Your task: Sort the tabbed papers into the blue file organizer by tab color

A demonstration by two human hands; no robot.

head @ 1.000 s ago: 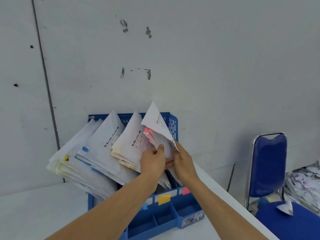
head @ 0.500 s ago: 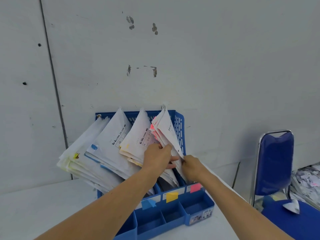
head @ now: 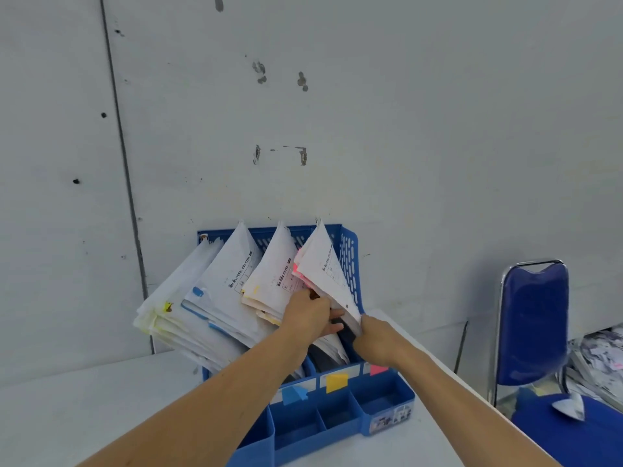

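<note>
The left grip (head: 305, 315) reached into the gap between two bundles, thumb in front of the yellow-tabbed papers (head: 273, 274) and fingers (head: 332, 329) stretched toward the other hand; whether it pinched any sheets I could not tell. The right grip (head: 374, 338) was narrow, pinching the lower edge of the pink-tabbed papers (head: 323, 264), which rose from the hand and leaned left in the rightmost slot of the blue file organizer (head: 350, 251).

From the left, the white desk (head: 67, 416) carried the organizer against a grey wall (head: 404, 129). A pale bundle (head: 175, 298) with a small yellow tab fanned out of the leftmost slot, the blue-tabbed papers (head: 232, 264) stood beside it, then the yellow-tabbed and the pink-tabbed ones. On the organizer's front sat a blue label (head: 294, 394), a yellow label (head: 336, 382) and a pink label (head: 377, 369), above small open compartments. Beyond the desk's right edge stood a blue chair (head: 532, 321), and at the far right lay a heap of loose papers (head: 600, 358)
</note>
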